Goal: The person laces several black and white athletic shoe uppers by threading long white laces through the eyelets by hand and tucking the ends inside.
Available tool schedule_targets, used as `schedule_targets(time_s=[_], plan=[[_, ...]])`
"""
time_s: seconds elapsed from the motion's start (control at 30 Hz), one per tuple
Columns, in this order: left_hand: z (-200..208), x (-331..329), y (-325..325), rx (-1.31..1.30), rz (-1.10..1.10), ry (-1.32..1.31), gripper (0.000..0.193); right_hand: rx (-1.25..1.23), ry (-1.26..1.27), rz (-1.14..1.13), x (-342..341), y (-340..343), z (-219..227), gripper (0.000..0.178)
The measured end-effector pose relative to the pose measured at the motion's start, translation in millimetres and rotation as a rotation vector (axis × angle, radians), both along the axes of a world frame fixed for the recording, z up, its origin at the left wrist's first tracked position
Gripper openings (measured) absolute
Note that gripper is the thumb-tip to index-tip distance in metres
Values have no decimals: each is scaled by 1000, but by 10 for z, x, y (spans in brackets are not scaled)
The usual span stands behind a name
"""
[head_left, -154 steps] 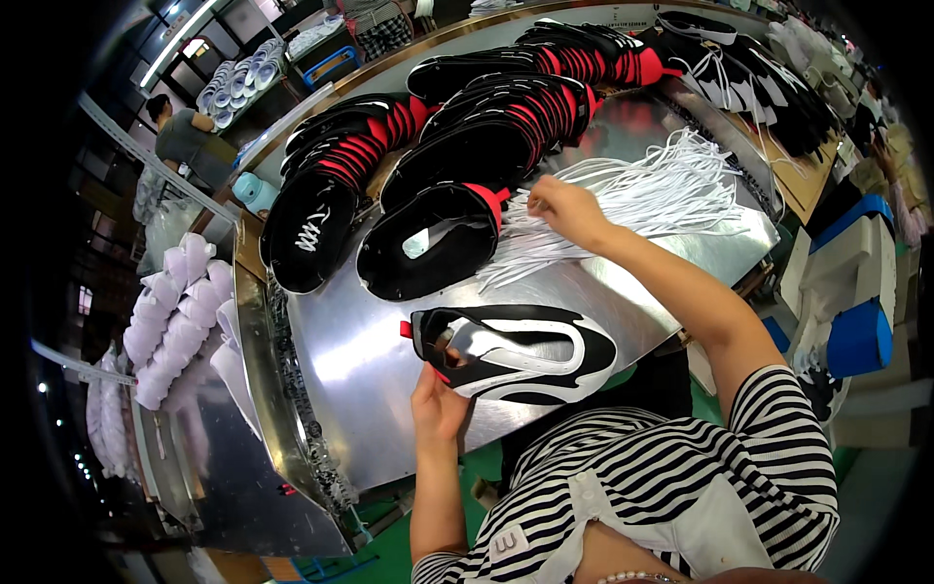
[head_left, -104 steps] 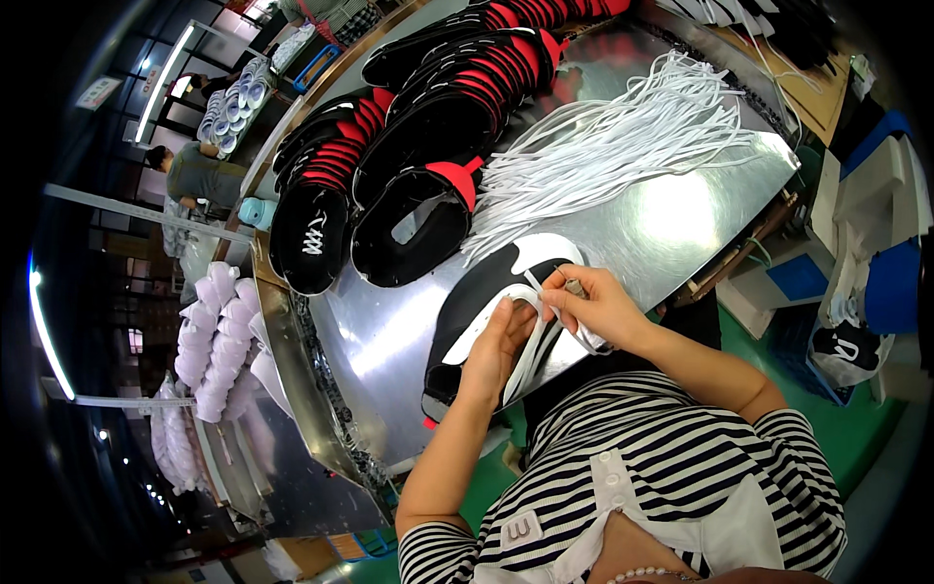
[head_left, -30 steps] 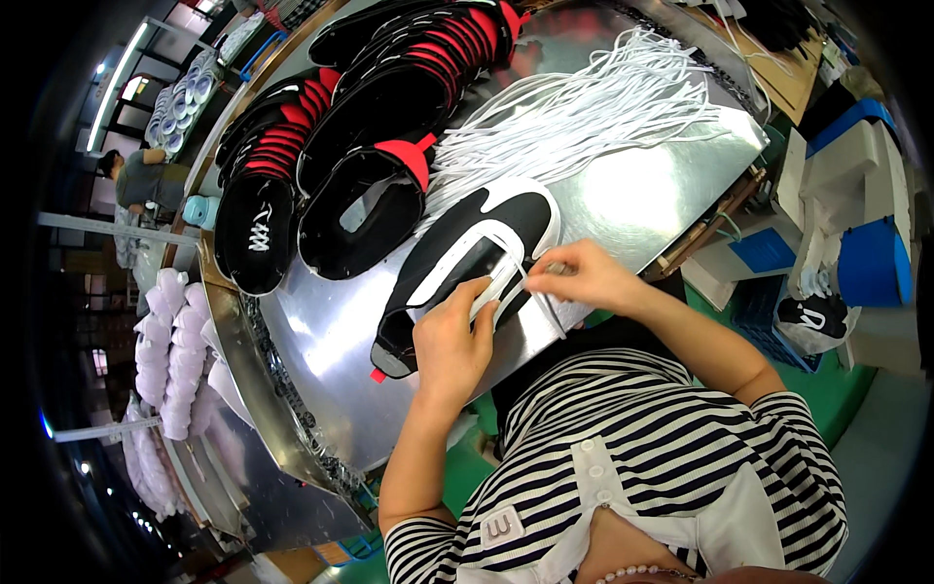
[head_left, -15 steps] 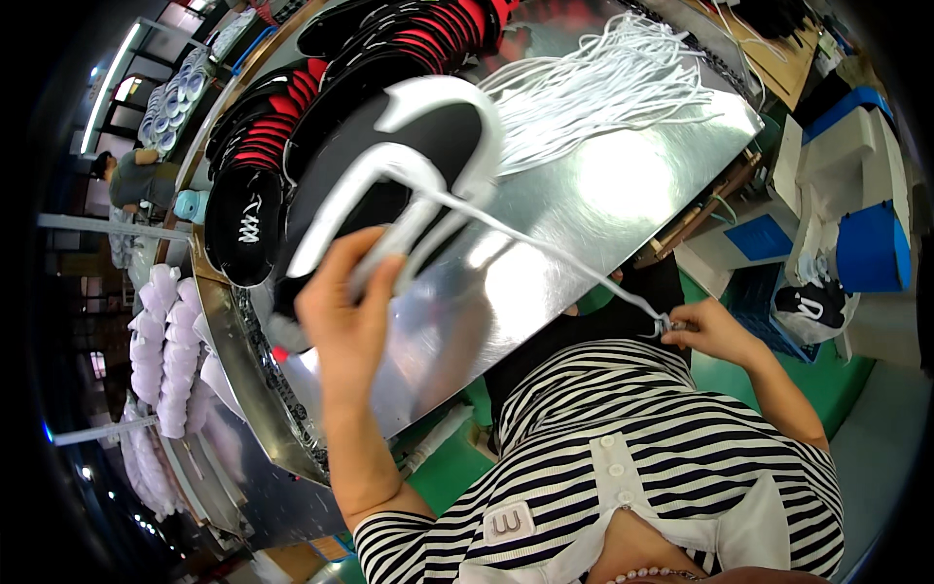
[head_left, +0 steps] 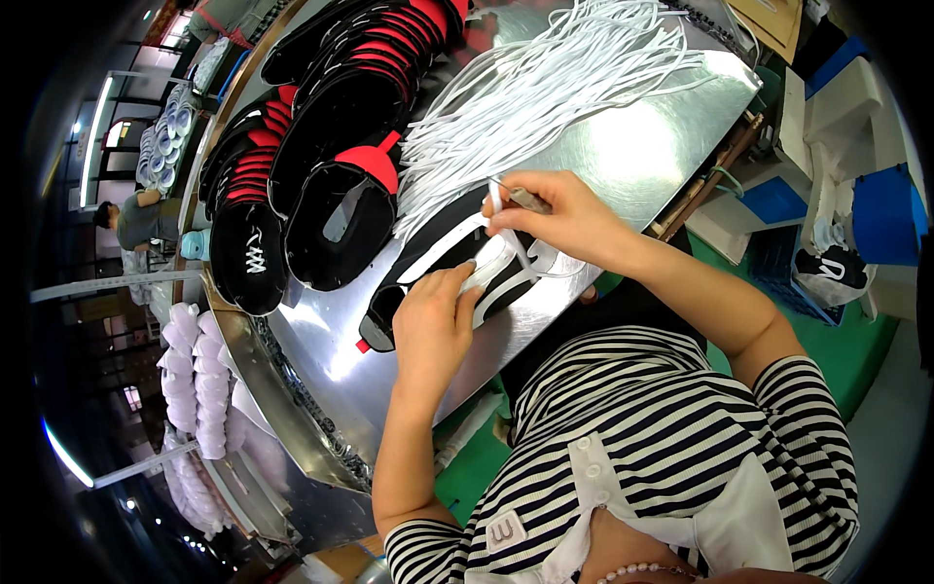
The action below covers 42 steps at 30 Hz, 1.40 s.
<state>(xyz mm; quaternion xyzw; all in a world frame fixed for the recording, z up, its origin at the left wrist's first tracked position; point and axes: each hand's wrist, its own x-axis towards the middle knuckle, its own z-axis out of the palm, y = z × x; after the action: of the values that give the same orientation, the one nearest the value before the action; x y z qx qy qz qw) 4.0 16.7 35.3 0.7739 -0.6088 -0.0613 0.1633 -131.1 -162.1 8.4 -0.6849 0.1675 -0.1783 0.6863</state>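
A black shoe upper with white stripes (head_left: 428, 255) lies near the front edge of the metal table, a small red tab at its left end. My left hand (head_left: 433, 316) is closed on its near side, fingers on the white middle part. Above its right part, my right hand (head_left: 569, 222) is closed around a small hand tool (head_left: 530, 200) with a thin metal tip. A white shoelace (head_left: 495, 198) hangs in a loop by the right fingertips and runs down to the upper. The fingers hide where the lace meets it.
Behind the upper lies a heap of loose white laces (head_left: 555, 88). Stacked black-and-red uppers (head_left: 360, 73) fill the far left, with a laced black upper (head_left: 245, 258) in front. The metal table (head_left: 632, 185) ends close to my body. A blue crate (head_left: 778, 277) stands at right.
The upper has come down from mid-air onto the table. My right hand has moved from the far right, up and left to the upper; the stretched lace is now a short loop.
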Motion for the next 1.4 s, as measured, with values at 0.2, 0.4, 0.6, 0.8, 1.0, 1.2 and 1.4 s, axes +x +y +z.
schedule_targets(time_s=[0.2,0.4,0.6,0.8,1.0,1.2,1.4], plan=[[141,-136,-261,37,34,-53,20,236,-223,-96,300,-47,-180,9],[-89,-56,-444,98,117,89,21,147,-230,-188,335,-65,-222,19],[-170,-51,-497,102,222,140,28,13,132,-169,-221,80,-324,28],[-218,-30,-520,124,291,201,31,-208,196,-82,-382,234,-342,19],[-247,0,-516,107,234,316,25,-366,262,-48,-340,187,-338,16],[-311,-91,-390,24,3,524,22,-632,317,-48,-163,289,-338,13],[-299,-296,-371,-135,-32,41,19,-732,255,-173,-164,425,-394,19]])
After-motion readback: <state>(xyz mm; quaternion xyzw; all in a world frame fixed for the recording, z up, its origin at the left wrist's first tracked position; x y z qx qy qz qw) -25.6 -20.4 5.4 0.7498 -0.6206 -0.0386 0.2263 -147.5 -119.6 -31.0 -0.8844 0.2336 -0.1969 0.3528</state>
